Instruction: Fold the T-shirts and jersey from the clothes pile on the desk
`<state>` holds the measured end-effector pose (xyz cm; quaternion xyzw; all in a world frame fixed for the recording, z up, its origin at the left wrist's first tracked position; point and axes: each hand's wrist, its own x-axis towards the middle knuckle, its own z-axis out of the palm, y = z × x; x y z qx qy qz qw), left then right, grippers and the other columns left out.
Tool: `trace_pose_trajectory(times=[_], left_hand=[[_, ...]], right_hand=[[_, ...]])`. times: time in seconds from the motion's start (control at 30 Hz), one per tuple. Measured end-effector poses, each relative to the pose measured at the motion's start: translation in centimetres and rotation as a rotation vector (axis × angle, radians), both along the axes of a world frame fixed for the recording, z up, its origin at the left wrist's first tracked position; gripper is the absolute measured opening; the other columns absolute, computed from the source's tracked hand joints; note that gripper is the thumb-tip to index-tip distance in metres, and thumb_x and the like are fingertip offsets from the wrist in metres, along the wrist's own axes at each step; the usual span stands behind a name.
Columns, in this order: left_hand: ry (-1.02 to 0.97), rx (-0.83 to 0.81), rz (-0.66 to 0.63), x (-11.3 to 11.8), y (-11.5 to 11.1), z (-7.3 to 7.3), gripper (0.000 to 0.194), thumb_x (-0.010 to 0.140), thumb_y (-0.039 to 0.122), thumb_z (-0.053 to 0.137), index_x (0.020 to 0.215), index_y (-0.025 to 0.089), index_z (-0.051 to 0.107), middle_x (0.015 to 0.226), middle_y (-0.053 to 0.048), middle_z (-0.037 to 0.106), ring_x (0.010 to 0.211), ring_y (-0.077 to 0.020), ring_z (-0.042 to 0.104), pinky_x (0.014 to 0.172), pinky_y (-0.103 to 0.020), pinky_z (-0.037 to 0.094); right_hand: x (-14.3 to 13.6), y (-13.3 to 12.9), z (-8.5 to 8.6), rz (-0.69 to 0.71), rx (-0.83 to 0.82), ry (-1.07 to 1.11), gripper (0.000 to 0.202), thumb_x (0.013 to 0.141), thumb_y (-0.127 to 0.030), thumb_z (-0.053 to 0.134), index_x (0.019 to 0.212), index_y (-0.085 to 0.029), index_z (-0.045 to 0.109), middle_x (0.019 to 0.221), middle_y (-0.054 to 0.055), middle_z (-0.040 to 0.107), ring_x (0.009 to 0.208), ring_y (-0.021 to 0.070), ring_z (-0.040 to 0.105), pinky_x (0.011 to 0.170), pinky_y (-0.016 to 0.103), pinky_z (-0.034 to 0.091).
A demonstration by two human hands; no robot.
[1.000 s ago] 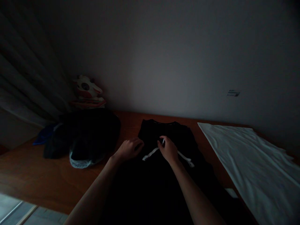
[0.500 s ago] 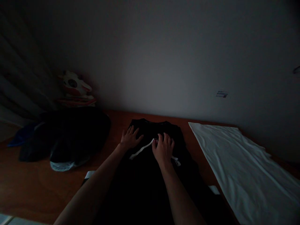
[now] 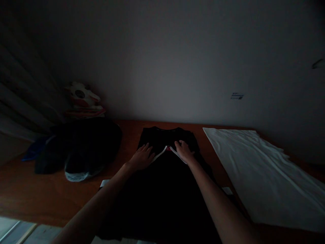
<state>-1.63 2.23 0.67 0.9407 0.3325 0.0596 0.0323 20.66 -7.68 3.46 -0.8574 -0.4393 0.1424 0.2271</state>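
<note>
The left forearm [image 3: 105, 196] and right forearm [image 3: 214, 200], both bare, stretch forward and slant inward toward each other. The left hand [image 3: 141, 158] is palm down, fingers slightly spread; the right hand [image 3: 184, 151] is also palm down, fingers loosely bent, the hands apart

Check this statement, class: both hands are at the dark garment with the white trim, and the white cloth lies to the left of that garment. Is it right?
Not quite: the side is wrong. The head view shows the white cloth to the right of the dark garment. The left hand and right hand are both at the garment, as stated.
</note>
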Motion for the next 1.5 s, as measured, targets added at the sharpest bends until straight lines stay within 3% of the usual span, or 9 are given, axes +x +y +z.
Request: trace_pose_trajectory(times=[0.1,0.3,0.57,0.77,0.93,1.0,1.17,1.27,1.5], left_hand=[[0.016,-0.017,0.026,-1.4,-0.9,-0.3,0.068,0.103,0.054,0.031,0.151,0.009,0.044,0.16,-0.022,0.036,0.15,-0.0358,0.032,0.121,-0.05,0.029],[0.002,0.029,0.047,-1.3,-0.7,-1.3,0.075,0.101,0.063,0.027,0.155,0.013,0.039,0.164,-0.018,0.03,0.154,-0.033,0.024,0.123,-0.049,0.022],[-0.149,-0.015,0.041,0.8,3.7,-0.9,0.062,0.101,0.058,0.031,0.142,0.018,0.057,0.155,-0.014,0.048,0.145,-0.0325,0.042,0.119,-0.05,0.031],[-0.422,0.053,0.007,1.1,4.3,1.0,0.041,0.1,0.041,0.039,0.115,0.016,0.067,0.126,-0.015,0.065,0.121,-0.0269,0.059,0.11,-0.045,0.044],[-0.391,0.08,-0.025,-6.4,2.1,3.4,0.036,0.098,0.041,0.04,0.105,0.02,0.069,0.113,-0.011,0.069,0.109,-0.0253,0.062,0.102,-0.042,0.05],[-0.326,-0.012,-0.039,-11.5,0.1,4.2,0.038,0.098,0.044,0.041,0.099,0.022,0.072,0.103,-0.009,0.071,0.096,-0.0224,0.066,0.093,-0.036,0.054],[-0.216,-0.112,-0.051,-20.7,-5.5,4.2,0.045,0.078,0.054,0.071,0.12,0.039,0.072,0.129,-0.001,0.07,0.118,-0.0289,0.065,0.101,-0.039,0.053],[-0.233,-0.078,-0.034,-21.4,-7.0,3.2,0.058,0.076,0.053,0.073,0.132,0.042,0.065,0.138,0.0,0.067,0.124,-0.0318,0.062,0.109,-0.046,0.048],[-0.279,-0.141,-0.069,-19.4,-5.8,2.9,0.034,0.094,0.037,0.049,0.111,0.035,0.078,0.129,-0.001,0.072,0.12,-0.0249,0.066,0.107,-0.035,0.05]], right_hand=[[1.9,-3.3,0.2,0.13,0.048,-0.086,0.044,0.102,-0.033,0.036,0.135,-0.019,0.061,0.151,0.014,0.053,0.143,0.025,0.044,0.119,0.045,0.029],[2.7,-8.3,-3.2,0.303,-0.028,-0.399,0.06,0.103,-0.05,0.033,0.154,-0.019,0.043,0.163,0.019,0.033,0.152,0.0332,0.027,0.121,0.06,0.015],[4.6,-4.3,-3.7,0.222,-0.073,-0.341,0.068,0.1,-0.063,0.034,0.156,-0.024,0.037,0.166,0.016,0.028,0.153,0.0309,0.024,0.122,0.057,0.014],[6.2,-3.8,-2.7,0.148,0.41,-0.066,0.05,0.099,-0.047,0.033,0.124,-0.018,0.064,0.133,0.014,0.066,0.127,0.0245,0.057,0.112,0.045,0.038],[7.4,-11.0,0.2,0.202,0.493,0.047,0.041,0.094,-0.053,0.043,0.106,-0.022,0.067,0.11,0.011,0.073,0.105,0.0246,0.067,0.1,0.041,0.049],[7.9,-15.9,1.0,0.269,0.344,0.145,0.038,0.095,-0.056,0.048,0.102,-0.024,0.068,0.101,0.008,0.074,0.095,0.0231,0.069,0.092,0.038,0.053],[9.5,-26.0,0.5,0.448,0.093,0.056,0.029,0.078,-0.054,0.076,0.095,-0.031,0.076,0.119,0.008,0.071,0.114,0.0277,0.066,0.098,0.04,0.053],[9.5,-27.6,-1.1,0.459,0.072,-0.046,0.038,0.069,-0.055,0.083,0.1,-0.034,0.078,0.132,0.009,0.067,0.12,0.032,0.064,0.1,0.046,0.054],[7.2,-25.9,-1.2,0.316,0.262,-0.025,0.031,0.09,-0.056,0.056,0.087,-0.03,0.072,0.111,0.009,0.076,0.103,0.028,0.072,0.094,0.045,0.057]])
